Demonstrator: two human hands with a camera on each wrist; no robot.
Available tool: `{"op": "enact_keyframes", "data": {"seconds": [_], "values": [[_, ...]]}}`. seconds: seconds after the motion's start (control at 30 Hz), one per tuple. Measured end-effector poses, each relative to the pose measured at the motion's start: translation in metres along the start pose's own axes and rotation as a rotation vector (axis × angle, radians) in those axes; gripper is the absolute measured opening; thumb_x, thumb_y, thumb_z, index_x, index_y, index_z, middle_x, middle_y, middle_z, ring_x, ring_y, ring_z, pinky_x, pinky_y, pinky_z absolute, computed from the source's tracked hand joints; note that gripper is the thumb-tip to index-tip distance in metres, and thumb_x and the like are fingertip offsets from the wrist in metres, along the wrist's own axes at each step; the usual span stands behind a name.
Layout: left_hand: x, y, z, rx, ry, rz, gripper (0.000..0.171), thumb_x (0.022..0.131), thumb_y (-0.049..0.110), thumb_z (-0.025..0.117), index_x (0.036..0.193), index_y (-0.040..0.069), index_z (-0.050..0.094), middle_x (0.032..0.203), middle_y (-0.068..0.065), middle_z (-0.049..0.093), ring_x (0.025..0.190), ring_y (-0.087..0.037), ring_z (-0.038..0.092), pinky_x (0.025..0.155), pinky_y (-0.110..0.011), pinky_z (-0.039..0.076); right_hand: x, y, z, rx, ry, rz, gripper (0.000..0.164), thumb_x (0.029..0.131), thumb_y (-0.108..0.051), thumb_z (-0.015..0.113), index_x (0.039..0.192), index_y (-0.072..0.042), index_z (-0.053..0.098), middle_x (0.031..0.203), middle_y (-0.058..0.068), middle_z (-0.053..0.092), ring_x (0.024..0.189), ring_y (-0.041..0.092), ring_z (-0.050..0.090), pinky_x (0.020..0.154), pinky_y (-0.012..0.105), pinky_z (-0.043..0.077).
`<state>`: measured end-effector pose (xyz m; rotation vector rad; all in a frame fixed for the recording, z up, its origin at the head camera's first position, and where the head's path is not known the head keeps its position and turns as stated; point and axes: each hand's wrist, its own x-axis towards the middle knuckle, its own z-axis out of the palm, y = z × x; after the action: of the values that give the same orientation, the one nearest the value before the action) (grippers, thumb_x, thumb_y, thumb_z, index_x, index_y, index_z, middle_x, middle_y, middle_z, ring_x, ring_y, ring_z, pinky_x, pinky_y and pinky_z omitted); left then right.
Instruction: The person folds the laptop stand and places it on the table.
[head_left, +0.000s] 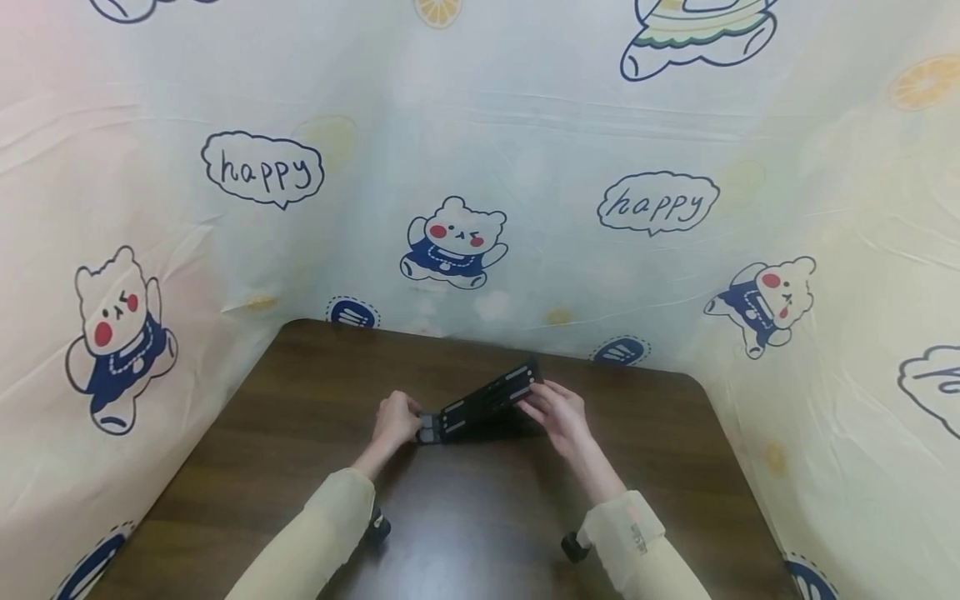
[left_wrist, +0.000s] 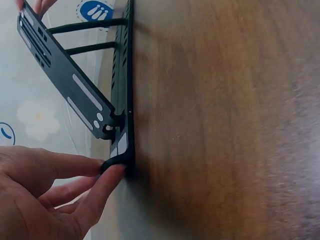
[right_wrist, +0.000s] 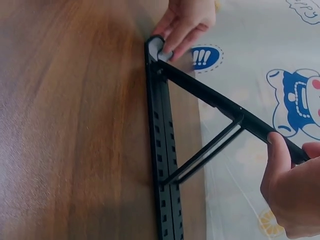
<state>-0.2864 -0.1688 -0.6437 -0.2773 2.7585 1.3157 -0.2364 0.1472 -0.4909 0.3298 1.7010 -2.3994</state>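
Note:
A black folding laptop stand (head_left: 487,402) with grey pads rests on the brown table, its upper plate (left_wrist: 70,80) tilted up from the slotted base rail (right_wrist: 167,150). Two thin support struts (right_wrist: 202,155) run between plate and base. My left hand (head_left: 397,419) pinches the hooked front end of the base between thumb and fingers. Farther right, my right hand (head_left: 557,412) grips the raised end of the plate, thumb on one face in the right wrist view. Some right fingers are hidden behind the plate.
The wooden table (head_left: 465,500) has rounded far corners. A pale cloth (head_left: 525,133) printed with bears and "happy" bubbles hangs behind and at both sides. Dark wrist camera mounts (head_left: 574,547) show under the sleeves.

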Motion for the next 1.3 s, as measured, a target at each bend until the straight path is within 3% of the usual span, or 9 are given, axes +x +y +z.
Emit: {"op": "enact_keyframes", "data": {"seconds": [0.17,0.3,0.43,0.53,0.7,1.0,1.3], "values": [[0.007,0.004,-0.001,0.021,0.009,0.023,0.030,0.085,-0.001,0.079,0.115,0.000,0.083,0.106,-0.020,0.083,0.053,-0.014,0.072,0.060,-0.031,0.063,-0.003,0.004,0.002,0.023,0.013,-0.003,0.037,0.109,-0.004,0.063,0.143,0.006,0.054,0.118,0.006,0.076,0.101,0.013,0.080,0.093,0.028,0.067],[0.010,0.005,-0.001,0.001,-0.006,0.002,0.032,0.085,-0.004,0.077,0.116,-0.002,0.081,0.107,-0.023,0.082,0.052,-0.017,0.072,0.052,-0.031,0.061,-0.006,0.007,0.002,0.017,0.001,-0.002,0.052,0.111,-0.007,0.062,0.157,0.009,0.044,0.139,0.018,0.069,0.116,0.019,0.078,0.097,0.028,0.066],[0.012,0.009,-0.001,0.031,0.007,-0.002,0.030,0.084,-0.002,0.078,0.113,0.000,0.083,0.105,-0.020,0.083,0.060,-0.021,0.074,0.059,-0.032,0.061,-0.010,0.009,0.001,0.042,-0.011,0.001,0.065,0.112,-0.008,0.060,0.166,0.010,0.028,0.161,0.030,0.052,0.134,0.027,0.072,0.102,0.028,0.063],[0.014,0.012,-0.002,0.057,0.027,0.008,0.026,0.085,0.001,0.080,0.110,0.003,0.084,0.105,-0.018,0.084,0.076,-0.028,0.076,0.071,-0.037,0.062,-0.013,0.012,0.002,0.081,-0.011,0.005,0.069,0.113,-0.008,0.059,0.169,0.008,0.022,0.167,0.030,0.045,0.130,0.021,0.073,0.103,0.027,0.063],[0.018,0.014,-0.002,0.069,0.049,0.011,0.025,0.085,0.005,0.084,0.110,0.005,0.085,0.112,-0.017,0.084,0.097,-0.035,0.078,0.085,-0.047,0.064,-0.016,0.016,0.003,0.120,-0.009,-0.009,0.065,0.113,-0.009,0.059,0.167,0.009,0.026,0.166,0.029,0.047,0.111,0.010,0.078,0.102,0.026,0.063],[0.024,0.006,0.003,0.022,0.066,-0.033,0.019,0.089,0.012,0.087,0.108,0.008,0.087,0.110,-0.014,0.085,0.096,-0.032,0.080,0.083,-0.044,0.065,-0.013,0.019,-0.004,0.126,-0.021,-0.022,0.058,0.112,-0.007,0.060,0.162,0.007,0.034,0.162,0.026,0.053,0.112,0.011,0.078,0.105,0.030,0.063],[0.015,0.015,0.000,0.029,0.120,-0.016,0.017,0.087,0.010,0.087,0.103,0.007,0.088,0.106,-0.013,0.086,0.102,-0.036,0.080,0.093,-0.055,0.064,-0.014,0.021,-0.001,0.066,-0.008,-0.066,0.046,0.112,-0.010,0.064,0.151,0.010,0.050,0.143,0.016,0.069,0.111,0.011,0.079,0.104,0.029,0.063]]}}
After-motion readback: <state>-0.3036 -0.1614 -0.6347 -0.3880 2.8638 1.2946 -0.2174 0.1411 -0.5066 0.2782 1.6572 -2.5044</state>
